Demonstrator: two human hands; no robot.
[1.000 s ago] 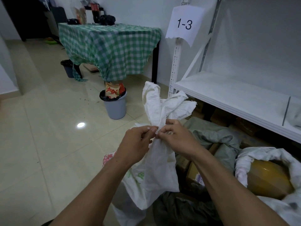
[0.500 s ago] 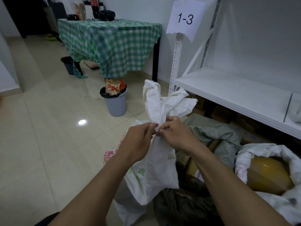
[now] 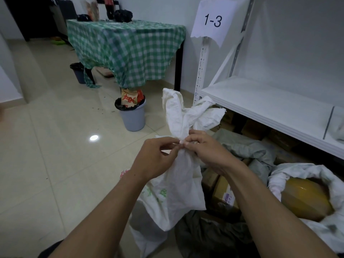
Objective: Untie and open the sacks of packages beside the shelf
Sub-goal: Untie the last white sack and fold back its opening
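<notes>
The left hand (image 3: 154, 159) pinched the white sack (image 3: 178, 192) at its tied neck, likely picking it loose; the right hand (image 3: 208, 151) gripped just beside, steadying; loose ends (image 3: 186, 112) flared above.

Item 1: paper sheet (image 3: 213, 21), white, fixed to the front upright of the shelf (image 3: 260, 101), near its top. I read "1-3" in black figures. It is the only legible text on my feed.

Item 2: packet (image 3: 130, 98), orange and red, standing in the grey bin (image 3: 133, 118) left of the shelf. It carries red characters that I cannot read.

Item 3: white sack (image 3: 176, 192), in front of the shelf. Green print and a patch of red print sit on its lower side, both illegible.

Item 4: label (image 3: 228, 197) on a cardboard box (image 3: 221, 187), on the floor in front of the shelf. Its purple print is too small to read.
</notes>
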